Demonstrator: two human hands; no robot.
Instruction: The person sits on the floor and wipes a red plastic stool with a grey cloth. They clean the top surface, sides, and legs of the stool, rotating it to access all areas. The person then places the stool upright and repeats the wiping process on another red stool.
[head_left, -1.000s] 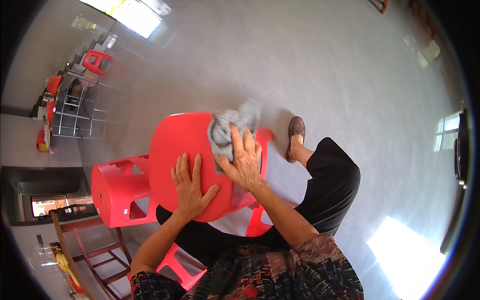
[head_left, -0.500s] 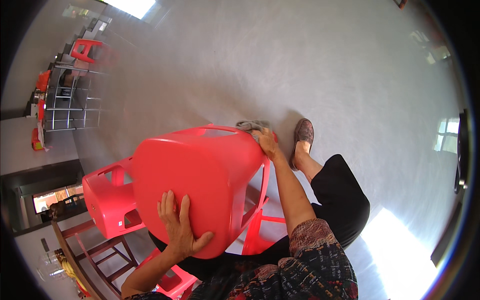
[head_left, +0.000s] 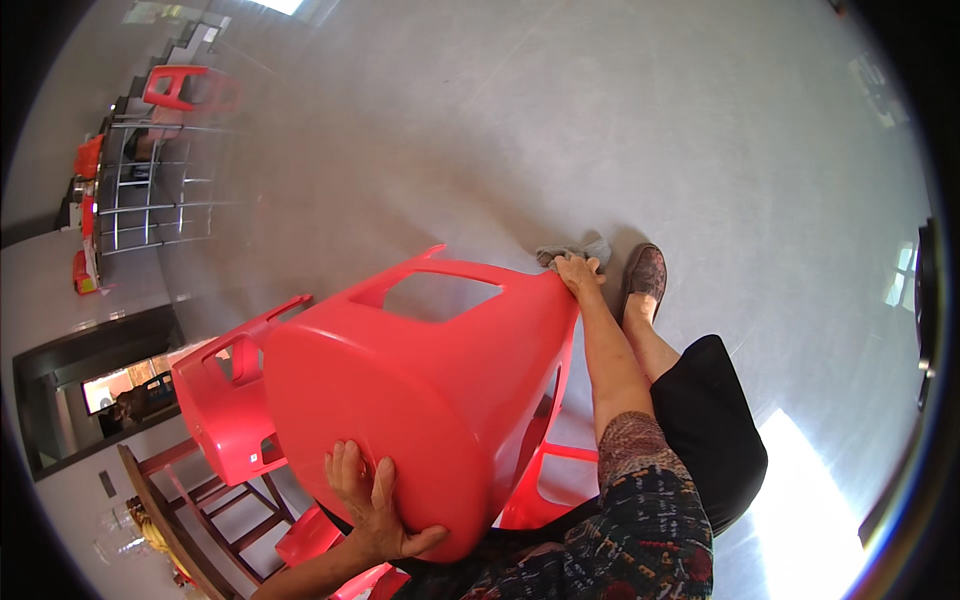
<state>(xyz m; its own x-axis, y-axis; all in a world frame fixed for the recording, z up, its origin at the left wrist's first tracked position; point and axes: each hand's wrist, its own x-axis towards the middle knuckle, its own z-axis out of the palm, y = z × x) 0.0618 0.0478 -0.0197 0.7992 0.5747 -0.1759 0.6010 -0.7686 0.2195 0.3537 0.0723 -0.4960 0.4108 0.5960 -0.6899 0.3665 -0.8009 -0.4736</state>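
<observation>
**Both hands on a tilted red chair**

The left hand (head_left: 375,500) has its grip spread flat: the fingers lie open against the smooth seat side of a big red moulded plastic chair (head_left: 420,390), and the thumb hooks around the lower rim. The right hand (head_left: 578,270) reaches far forward with a straight arm, and its grip is pressed together on a small grey crumpled cloth (head_left: 573,251), which it holds against the far edge of the chair, near the end of a leg.

The red chair is tipped over onto its side, between the two hands and in front of the person's body. Its legs point away toward the upper right, and a square opening between them shows near the top. Whether a leg touches the floor, I cannot tell.

Just beside the cloth, on the right, stands the person's foot in a brown patterned slipper (head_left: 645,275) on the pale grey polished floor (head_left: 600,130). The person wears a dark patterned sleeve and black trousers.

To the left of the tilted chair stands a second red plastic chair (head_left: 225,400), close to it, and under it some red wooden frames show. Far at the upper left, well apart, is a metal wire rack (head_left: 160,200) with one more red chair (head_left: 180,88) behind it.
</observation>
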